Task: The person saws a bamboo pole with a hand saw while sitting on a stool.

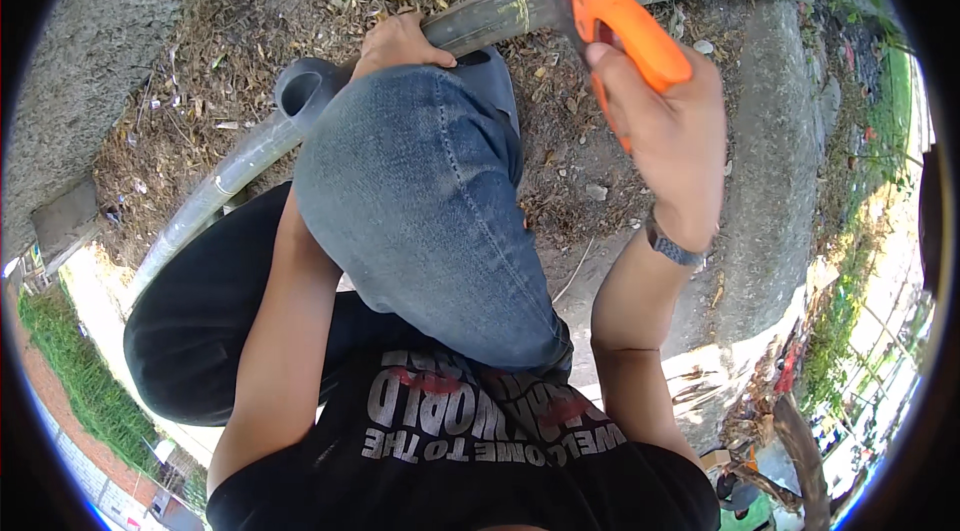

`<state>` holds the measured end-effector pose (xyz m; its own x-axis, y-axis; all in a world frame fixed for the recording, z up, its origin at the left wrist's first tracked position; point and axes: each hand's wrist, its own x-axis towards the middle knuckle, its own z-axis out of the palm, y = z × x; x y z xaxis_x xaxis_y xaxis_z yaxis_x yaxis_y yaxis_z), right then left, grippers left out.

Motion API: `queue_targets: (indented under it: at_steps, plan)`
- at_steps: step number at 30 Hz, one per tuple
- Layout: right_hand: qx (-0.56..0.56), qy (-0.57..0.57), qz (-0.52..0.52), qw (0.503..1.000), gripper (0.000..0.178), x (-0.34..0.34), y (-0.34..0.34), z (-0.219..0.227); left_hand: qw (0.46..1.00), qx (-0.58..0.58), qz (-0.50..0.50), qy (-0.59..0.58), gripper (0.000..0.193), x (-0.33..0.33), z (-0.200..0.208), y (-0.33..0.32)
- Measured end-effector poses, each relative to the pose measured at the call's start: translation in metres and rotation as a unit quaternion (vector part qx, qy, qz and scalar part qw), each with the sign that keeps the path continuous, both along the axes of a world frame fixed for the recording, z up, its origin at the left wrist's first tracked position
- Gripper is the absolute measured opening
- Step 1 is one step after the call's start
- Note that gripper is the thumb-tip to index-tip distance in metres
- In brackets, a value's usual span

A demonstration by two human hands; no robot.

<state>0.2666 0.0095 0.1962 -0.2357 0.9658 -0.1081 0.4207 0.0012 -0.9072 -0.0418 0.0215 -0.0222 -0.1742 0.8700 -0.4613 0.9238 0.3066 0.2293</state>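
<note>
Nearest the wearer, at six o'clock, I see a printed black T-shirt point(410, 486), and ahead of it a bent knee in faded blue jeans point(410, 161) fills the middle. Toward four o'clock a dark wristband point(672, 243) circles the right wrist; beyond it, at two o'clock, the right hand point(655, 116) is wrapped round the orange grip of a handsaw point(640, 36), thumb laid along the side. Just past the knee, near eleven o'clock, the left hand point(392, 43) clasps a bamboo pole point(490, 19), thumb on the near side, fingertips out of sight. The pole curves from eight o'clock, behind the knee, out to one o'clock; the saw's blade crosses over it at twelve, and I can't tell whether the teeth touch. I'd judge the pole stiff, hollow and fairly light for its length, its smooth skin apt to roll or slip, so a firm hold close to a node, clear of the blade, looks best; the saw should feel light, its blade thin enough to flex. Round about lie dry leaves and soil point(570, 146), with a concrete edge point(765, 201) at three o'clock and, farthest off, green grass point(75, 346) toward eight.
</note>
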Motion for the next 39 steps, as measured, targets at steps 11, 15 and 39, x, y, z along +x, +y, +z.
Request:
queue_targets:
  at_steps: [11, 15, 39]
  plan:
    - [-0.035, 0.122, -0.089, 0.988, 0.008, 0.101, -0.098, -0.023, 0.999, -0.008, 0.032, 0.006, 0.091, 0.047, 0.019, -0.021]
    - [-0.06, 0.121, -0.121, 0.983, 0.009, 0.116, -0.145, -0.08, 0.999, 0.005, 0.036, -0.002, 0.091, 0.049, 0.013, -0.027]
    - [0.047, 0.034, -0.106, 0.993, 0.021, 0.112, -0.144, -0.135, 0.995, 0.072, 0.004, -0.074, 0.091, 0.032, -0.014, -0.027]
